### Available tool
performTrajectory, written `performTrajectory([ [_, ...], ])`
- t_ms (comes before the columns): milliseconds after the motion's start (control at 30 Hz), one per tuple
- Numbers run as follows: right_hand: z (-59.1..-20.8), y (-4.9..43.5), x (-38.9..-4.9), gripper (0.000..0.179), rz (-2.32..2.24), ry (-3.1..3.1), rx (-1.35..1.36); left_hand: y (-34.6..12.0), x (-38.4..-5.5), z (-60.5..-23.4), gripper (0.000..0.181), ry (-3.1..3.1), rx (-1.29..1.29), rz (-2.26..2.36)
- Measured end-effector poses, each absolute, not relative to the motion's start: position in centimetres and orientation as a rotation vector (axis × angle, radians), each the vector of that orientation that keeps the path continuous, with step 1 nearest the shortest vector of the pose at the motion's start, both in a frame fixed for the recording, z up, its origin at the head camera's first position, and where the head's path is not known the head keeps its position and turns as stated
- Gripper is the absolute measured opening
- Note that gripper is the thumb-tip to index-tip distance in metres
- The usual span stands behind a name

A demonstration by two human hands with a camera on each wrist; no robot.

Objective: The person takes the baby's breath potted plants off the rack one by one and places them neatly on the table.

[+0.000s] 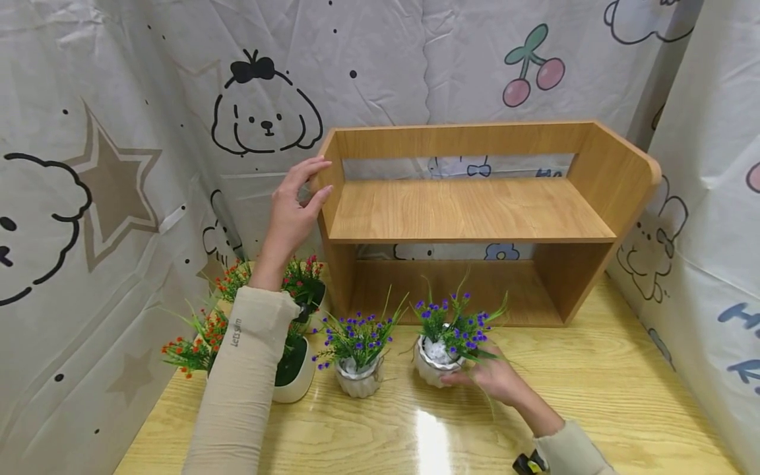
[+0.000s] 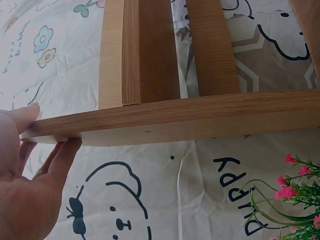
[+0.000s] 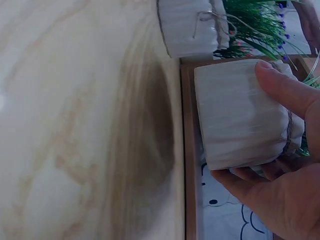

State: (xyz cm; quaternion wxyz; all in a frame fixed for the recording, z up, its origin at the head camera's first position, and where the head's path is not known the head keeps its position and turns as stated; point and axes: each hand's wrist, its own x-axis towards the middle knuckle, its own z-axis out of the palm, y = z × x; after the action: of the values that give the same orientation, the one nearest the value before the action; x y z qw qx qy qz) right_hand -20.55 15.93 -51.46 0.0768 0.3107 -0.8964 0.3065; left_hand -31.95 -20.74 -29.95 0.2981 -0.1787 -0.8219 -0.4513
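Note:
My left hand (image 1: 295,201) grips the upper left side panel of a two-tier wooden shelf (image 1: 469,208). In the left wrist view, its thumb and fingers (image 2: 65,152) sit on either side of the panel's edge. My right hand (image 1: 499,376) holds a potted plant (image 1: 436,373) with purple flowers in front of the lower tier. The right wrist view shows that white ribbed pot (image 3: 240,115) between thumb and fingers, its base raised off the table. Left of it, a matching purple-flowered potted plant (image 1: 360,382) stands on the table.
Several potted plants with orange and red flowers (image 1: 204,336) cluster at the left, partly hidden by my left sleeve (image 1: 237,376). Among them is a smooth white pot (image 1: 299,379). Printed cloth (image 1: 380,66) hangs behind and on both sides of the wooden table (image 1: 356,442).

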Motion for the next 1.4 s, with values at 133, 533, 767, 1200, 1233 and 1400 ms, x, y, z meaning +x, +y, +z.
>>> performTrajectory([
  [133,-51.7,15.4,-20.6,0.064,1.158,-2.738,0.861,-20.8,-31.9,-29.9,0.038,-2.188,-0.475,-1.201],
  [533,-53.0,15.1,-20.8,0.074,1.579,-2.726,0.759,-21.0,-32.2,-29.9,0.039,-2.166,-0.493,-1.145],
  [767,-53.6,15.3,-20.6,0.063,1.472,-2.749,0.852,-20.9,-32.2,-30.1,0.040,-2.175,-0.498,-1.144],
  [1200,-53.4,15.7,-20.4,0.067,1.430,-2.920,0.732,-20.8,-32.1,-29.9,0.039,-2.172,-0.492,-1.149],
  [1233,-53.4,15.7,-20.3,0.067,1.425,-2.922,0.725,-20.8,-32.1,-30.0,0.040,-2.173,-0.492,-1.150],
  [1400,-53.3,15.7,-20.2,0.073,1.415,-2.931,0.692,-20.9,-32.1,-30.0,0.040,-2.175,-0.486,-1.141],
])
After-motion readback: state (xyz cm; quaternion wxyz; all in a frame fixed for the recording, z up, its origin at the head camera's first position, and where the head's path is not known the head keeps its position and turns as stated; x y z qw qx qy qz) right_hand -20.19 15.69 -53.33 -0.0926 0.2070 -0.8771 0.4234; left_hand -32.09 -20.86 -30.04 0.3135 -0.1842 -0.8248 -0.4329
